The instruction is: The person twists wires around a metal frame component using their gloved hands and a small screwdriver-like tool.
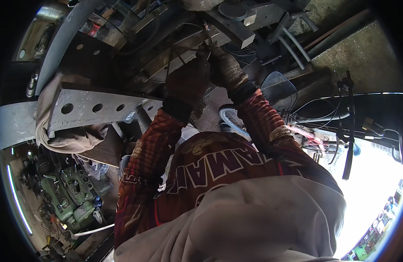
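Both my hands wear dirty work gloves and meet at the top middle of the head view. My right hand (226,69) is closed, its fingertips pinched beside those of the left. My left hand (189,77) lies in shadow, also closed. Thin wire-like pieces (208,37) rise from between the fingertips; what each hand grips is too small and dark to name. Just beyond the fingers runs a long steel bar (160,65). Right of them a square-ended steel beam (236,32) slants down toward my right hand.
A steel beam with round holes (85,107) crosses at the left, with a beige cloth (46,111) draped over its end. A green machine (74,192) stands lower left. To the right are a mesh basket (280,87), metal rods (294,50) and a hanging black strap (350,126).
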Available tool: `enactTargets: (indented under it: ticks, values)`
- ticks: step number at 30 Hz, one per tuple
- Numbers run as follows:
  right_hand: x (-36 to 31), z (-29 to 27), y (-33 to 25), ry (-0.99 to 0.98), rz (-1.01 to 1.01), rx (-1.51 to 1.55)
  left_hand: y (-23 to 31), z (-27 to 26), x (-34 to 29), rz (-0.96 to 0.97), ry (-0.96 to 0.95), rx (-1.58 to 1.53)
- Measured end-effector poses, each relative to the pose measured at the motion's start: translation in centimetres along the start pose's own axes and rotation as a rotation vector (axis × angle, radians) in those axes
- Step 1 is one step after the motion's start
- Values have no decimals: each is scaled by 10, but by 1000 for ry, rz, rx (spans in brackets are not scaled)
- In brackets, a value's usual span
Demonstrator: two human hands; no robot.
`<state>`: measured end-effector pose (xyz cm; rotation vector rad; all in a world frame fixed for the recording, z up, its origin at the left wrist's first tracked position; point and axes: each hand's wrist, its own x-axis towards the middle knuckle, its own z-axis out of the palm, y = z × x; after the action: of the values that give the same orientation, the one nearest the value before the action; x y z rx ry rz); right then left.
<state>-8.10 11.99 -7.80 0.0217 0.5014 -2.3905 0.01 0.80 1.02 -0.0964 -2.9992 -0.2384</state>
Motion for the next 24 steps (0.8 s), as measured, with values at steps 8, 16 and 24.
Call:
enactTargets:
  ticks: [8,16,24]
  values:
    - [-12,13,-1,104,-641,-1787,-26,-15,11,204,-103,92]
    - [7,-20,-3,-117,-519,-1503,-5,-7,0,52,-27,127]
    - [7,-23,-13,-156,-479,-1577,2,7,7,109,86,239]
